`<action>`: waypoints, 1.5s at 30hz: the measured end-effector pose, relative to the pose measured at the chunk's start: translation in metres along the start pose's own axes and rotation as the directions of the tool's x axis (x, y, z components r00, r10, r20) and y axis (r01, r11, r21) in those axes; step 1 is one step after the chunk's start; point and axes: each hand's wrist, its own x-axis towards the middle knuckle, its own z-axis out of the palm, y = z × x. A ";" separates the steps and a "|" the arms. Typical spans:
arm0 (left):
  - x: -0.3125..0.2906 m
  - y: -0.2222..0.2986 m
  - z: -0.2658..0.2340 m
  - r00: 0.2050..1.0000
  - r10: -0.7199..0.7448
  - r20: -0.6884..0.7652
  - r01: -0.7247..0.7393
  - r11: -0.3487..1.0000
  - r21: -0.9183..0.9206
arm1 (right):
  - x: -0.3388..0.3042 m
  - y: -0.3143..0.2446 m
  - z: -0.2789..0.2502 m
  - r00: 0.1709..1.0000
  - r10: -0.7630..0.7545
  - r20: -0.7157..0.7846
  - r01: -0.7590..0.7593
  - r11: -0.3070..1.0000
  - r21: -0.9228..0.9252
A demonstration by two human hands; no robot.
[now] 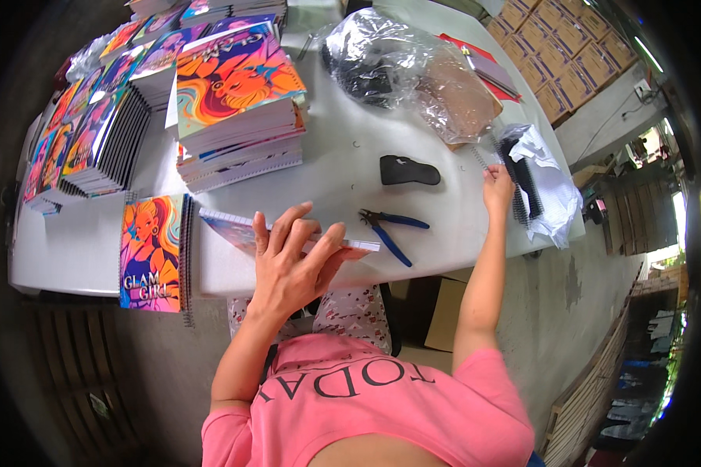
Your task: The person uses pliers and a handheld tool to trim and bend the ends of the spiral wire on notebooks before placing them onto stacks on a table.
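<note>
My left hand (292, 253) is closed over a notebook (230, 227), keeping it on edge at the table's front, with its page edge upward. The fingers hide the notebook's middle. Over to the right, my right hand (498, 189) pinches the end of a thin spiral binding coil (479, 159). That hand is beside a bunch of black coils (525, 175) on crumpled white paper (557, 194). Between my hands lie blue-handled cutting pliers (396, 227), their jaws toward the notebook. A black, rounded object (409, 170) rests just beyond the pliers; its kind is unclear.
One bound notebook (152, 253) overhangs the front edge at left. Behind it stand a tall notebook stack (237, 101) and more bound stacks (109, 140). A clear plastic bag (397, 62) with dark contents lies at the back of the white table (331, 144). Cartons (561, 54) are piled beyond.
</note>
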 end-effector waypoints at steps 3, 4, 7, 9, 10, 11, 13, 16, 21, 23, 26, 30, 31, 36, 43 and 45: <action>-0.009 -0.002 0.005 0.997 -0.030 -0.069 0.031 0.999 0.015 | -0.063 -0.099 -0.050 0.969 -0.245 -0.002 0.234 0.922 0.309; -0.009 -0.002 0.005 0.996 -0.035 -0.080 0.035 0.999 0.000 | -0.083 -0.120 -0.062 0.945 -0.320 0.066 0.245 0.828 0.504; -0.008 -0.001 0.007 0.993 -0.044 -0.113 0.042 0.999 -0.019 | -0.131 -0.168 -0.093 0.801 -0.545 0.247 0.238 0.669 0.705; -0.005 0.000 0.009 0.990 -0.039 -0.137 0.038 0.999 -0.005 | -0.141 -0.180 -0.091 0.789 -0.578 0.208 0.267 0.628 0.731; -0.004 0.001 0.009 0.988 -0.036 -0.148 0.035 0.999 -0.011 | -0.142 -0.182 -0.091 0.780 -0.597 0.188 0.283 0.604 0.745; -0.003 0.002 0.010 0.987 -0.035 -0.160 0.033 0.999 -0.015 | -0.143 -0.183 -0.092 0.776 -0.603 0.186 0.292 0.605 0.741; -0.004 0.002 0.010 0.983 -0.037 -0.180 0.036 0.999 -0.011 | -0.143 -0.185 -0.092 0.762 -0.620 0.186 0.308 0.600 0.738; -0.005 -0.001 0.010 0.981 -0.035 -0.193 0.037 0.999 0.005 | -0.138 -0.181 -0.093 0.724 -0.645 0.243 0.289 0.604 0.743; -0.004 -0.002 0.007 0.987 -0.035 -0.159 0.034 0.999 -0.007 | -0.132 -0.173 -0.089 0.651 -0.702 0.289 0.208 0.531 0.822; -0.003 0.000 0.007 0.985 -0.053 -0.164 0.048 0.998 -0.033 | -0.131 -0.173 -0.093 0.630 -0.713 0.308 0.214 0.541 0.814; -0.001 0.004 0.008 0.979 -0.087 -0.183 0.078 0.995 -0.059 | -0.133 -0.178 -0.099 0.623 -0.721 0.303 0.280 0.567 0.775; 0.000 0.004 0.014 0.975 -0.114 -0.191 0.105 0.993 -0.053 | -0.135 -0.173 -0.100 0.578 -0.694 0.430 0.255 0.654 0.712; 0.000 0.004 0.014 0.975 -0.117 -0.187 0.109 0.993 -0.053 | -0.136 -0.171 -0.100 0.548 -0.665 0.507 0.200 0.693 0.692; -0.001 0.005 0.015 0.973 -0.118 -0.200 0.111 0.993 -0.048 | -0.153 -0.191 -0.101 0.747 -0.469 0.471 -0.106 0.616 0.781; -0.002 0.002 0.013 0.973 -0.130 -0.189 0.117 0.990 -0.078 | -0.131 -0.180 -0.106 0.407 -0.516 0.754 -0.131 0.784 0.607; -0.002 -0.001 0.010 0.980 -0.111 -0.162 0.091 0.988 -0.125 | -0.113 -0.176 -0.091 0.458 -0.623 0.635 -0.090 0.678 0.730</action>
